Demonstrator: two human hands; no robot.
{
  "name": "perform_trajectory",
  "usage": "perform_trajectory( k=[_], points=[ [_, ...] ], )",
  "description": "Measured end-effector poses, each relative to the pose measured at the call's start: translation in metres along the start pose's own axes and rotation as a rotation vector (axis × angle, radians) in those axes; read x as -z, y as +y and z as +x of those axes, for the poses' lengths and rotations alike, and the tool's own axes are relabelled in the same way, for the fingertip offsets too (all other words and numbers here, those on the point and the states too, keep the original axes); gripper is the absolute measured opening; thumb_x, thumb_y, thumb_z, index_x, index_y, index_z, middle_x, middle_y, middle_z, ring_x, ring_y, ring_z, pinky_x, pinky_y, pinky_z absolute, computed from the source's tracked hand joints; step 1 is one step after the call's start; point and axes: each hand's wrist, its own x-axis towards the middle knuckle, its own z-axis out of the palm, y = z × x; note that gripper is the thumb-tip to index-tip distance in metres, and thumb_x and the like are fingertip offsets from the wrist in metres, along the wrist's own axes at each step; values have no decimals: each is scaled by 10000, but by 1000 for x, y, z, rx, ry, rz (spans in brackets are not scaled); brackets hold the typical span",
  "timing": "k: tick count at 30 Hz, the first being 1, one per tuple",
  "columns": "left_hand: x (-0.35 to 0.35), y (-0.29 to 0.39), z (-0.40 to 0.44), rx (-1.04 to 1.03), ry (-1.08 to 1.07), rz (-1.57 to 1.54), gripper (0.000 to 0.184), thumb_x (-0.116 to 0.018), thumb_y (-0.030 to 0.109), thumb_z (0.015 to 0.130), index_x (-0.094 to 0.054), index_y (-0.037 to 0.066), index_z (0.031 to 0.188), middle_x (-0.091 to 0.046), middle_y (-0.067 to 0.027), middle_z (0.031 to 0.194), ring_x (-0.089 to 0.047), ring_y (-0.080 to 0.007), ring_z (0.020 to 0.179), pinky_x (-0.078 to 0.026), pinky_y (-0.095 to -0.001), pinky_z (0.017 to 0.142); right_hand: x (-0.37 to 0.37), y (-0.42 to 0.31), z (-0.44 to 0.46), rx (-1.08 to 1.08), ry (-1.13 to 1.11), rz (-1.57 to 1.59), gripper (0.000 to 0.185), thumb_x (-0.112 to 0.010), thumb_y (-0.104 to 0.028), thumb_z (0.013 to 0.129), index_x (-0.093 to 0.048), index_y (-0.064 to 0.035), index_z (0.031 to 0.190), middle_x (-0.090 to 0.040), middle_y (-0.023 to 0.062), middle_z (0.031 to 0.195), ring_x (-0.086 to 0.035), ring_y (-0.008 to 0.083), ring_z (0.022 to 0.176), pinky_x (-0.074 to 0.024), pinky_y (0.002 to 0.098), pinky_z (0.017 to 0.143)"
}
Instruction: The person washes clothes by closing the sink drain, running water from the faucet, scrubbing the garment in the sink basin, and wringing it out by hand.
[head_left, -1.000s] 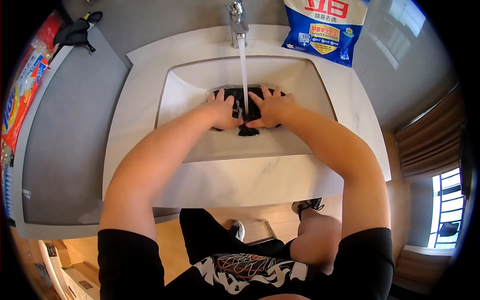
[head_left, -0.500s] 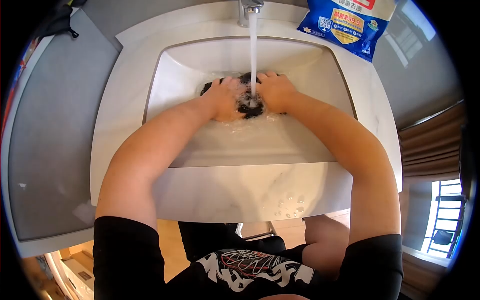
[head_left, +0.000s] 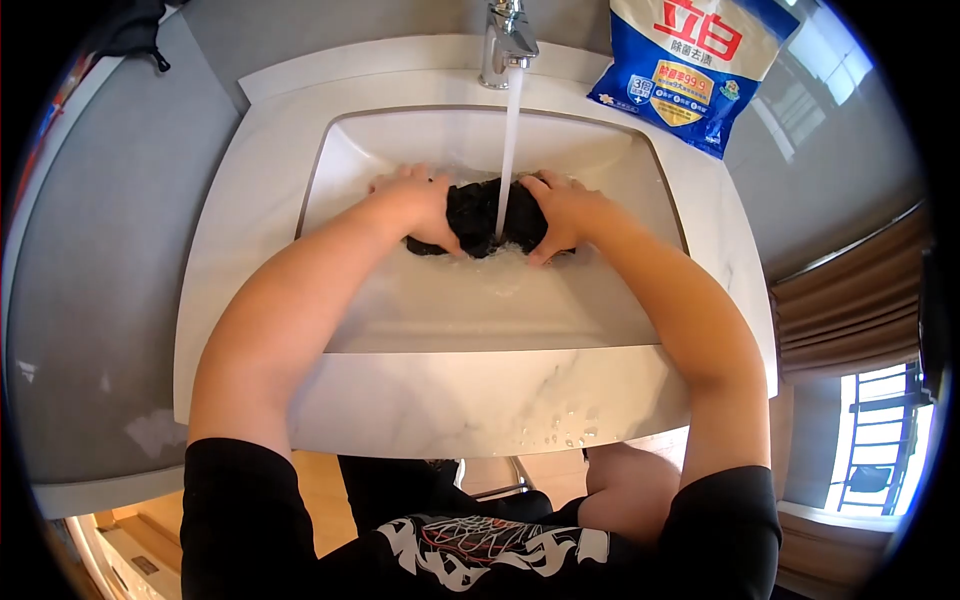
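Observation:
A bunched, wet black cloth (head_left: 478, 212) lies in the water of the white sink (head_left: 440, 315); what kind of garment it is, I cannot tell. My left hand (head_left: 415, 207) grips its left side, with the fingertips partly hidden. From the right, my right hand (head_left: 563, 213) is curled round the other side, thumb toward me. Between the two hands, a stream of water (head_left: 508, 150) from the chrome faucet (head_left: 509, 45) lands on the cloth and stirs up ripples and foam.
A blue and white bag of washing powder (head_left: 680, 75) stands on the counter right of the faucet. Water drops (head_left: 570, 430) dot the counter's pale front edge (head_left: 450, 395). A dark item (head_left: 130, 30) hangs at the upper left, and a brown curtain (head_left: 850, 290) is at the right.
My hands have moved apart to the sides of the cloth, which now shows as a larger bunch between them. The view has tilted slightly, showing more of the faucet and bag.

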Motion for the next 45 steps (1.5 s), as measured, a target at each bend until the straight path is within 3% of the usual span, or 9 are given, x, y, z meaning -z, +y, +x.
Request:
perform_trajectory(
  k=[3, 10, 19, 24, 28, 32, 37, 40, 45],
  points=[
    [-23, 4, 6, 34, -59, 117, 1394, -667, 844, 609, -92, 3, 1559, -104, -276, 1602, -90, -399, 1498, -147, -487, 1198, -17, -6, -6, -11, 88, -53, 1182, -762, -642, 638, -224, -114, 1549, -241, 251, 1563, -295, 458, 1408, -312, 554, 1114],
    [-71, 6, 32, -276, 237, -2, 1417, -712, 769, 636, -12, -76, 1533, -18, -281, 1609, 41, -424, 1500, -45, -505, 1207, -47, -15, 14, 119, 180, -326, 974, -639, -597, 785, -292, -54, 1515, -256, 201, 1558, -250, 403, 1435, -327, 582, 1074],
    [-42, 11, 45, -176, 233, -130, 384, -674, 330, 787, -684, 35, 1034, -709, -161, 1012, -675, -347, 932, -554, -412, 790, -24, -25, 24, 79, 102, -77, 485, -748, -346, 743, -654, -87, 1142, -652, 119, 1169, -643, 355, 1056, -541, 452, 856],
    [-3, 14, 25, -101, 34, -16, 470, -755, 402, 741, -697, 84, 1082, -717, -137, 969, -679, -343, 897, -545, -426, 796, -1, -8, 19, 244, -1, 198, 531, -808, -359, 692, -642, -149, 1151, -696, 101, 1084, -648, 319, 1047, -546, 418, 841],
    [4, 9, 5, 46, 74, 28, 600, -793, 506, 715, -693, 59, 1103, -695, -141, 1110, -651, -351, 1034, -536, -428, 876, 13, 1, -2, -31, 67, -62, 809, -856, -453, 621, -561, -115, 1294, -679, 123, 1130, -642, 334, 1066, -527, 436, 872],
    [-1, 9, 2, 46, 29, -21, 1060, -791, 685, 634, -451, 43, 1405, -575, -265, 1276, -567, -378, 1198, -503, -410, 955, 20, -4, -15, -63, -143, -62, 1176, -799, -632, 626, -296, -5, 1486, -452, 280, 1395, -497, 441, 1252, -460, 478, 992],
    [-29, 25, 4, -38, 42, 87, 1344, -696, 800, 635, -97, 43, 1570, -32, -263, 1616, -208, -507, 1418, -298, -635, 1074, -36, -15, 8, 38, 93, -301, 1250, -624, -798, 704, -126, -40, 1565, -131, 285, 1585, -255, 450, 1426, -321, 494, 1115],
    [-44, 22, 16, -129, 136, 196, 1329, -709, 771, 649, -80, 56, 1575, -41, -260, 1619, -209, -508, 1422, -287, -621, 1089, -46, -14, 14, 101, 149, -315, 1105, -602, -740, 775, -182, -81, 1557, -241, 237, 1531, -266, 412, 1413, -335, 480, 1084],
    [-40, 20, 29, -229, 198, -16, 943, -816, 511, 681, -430, 7, 1378, -468, -234, 1388, -467, -430, 1260, -444, -496, 1000, -44, -13, 24, 87, 150, -154, 900, -687, -622, 780, -355, -153, 1473, -449, 206, 1356, -483, 407, 1253, -489, 465, 912]
  ],
)
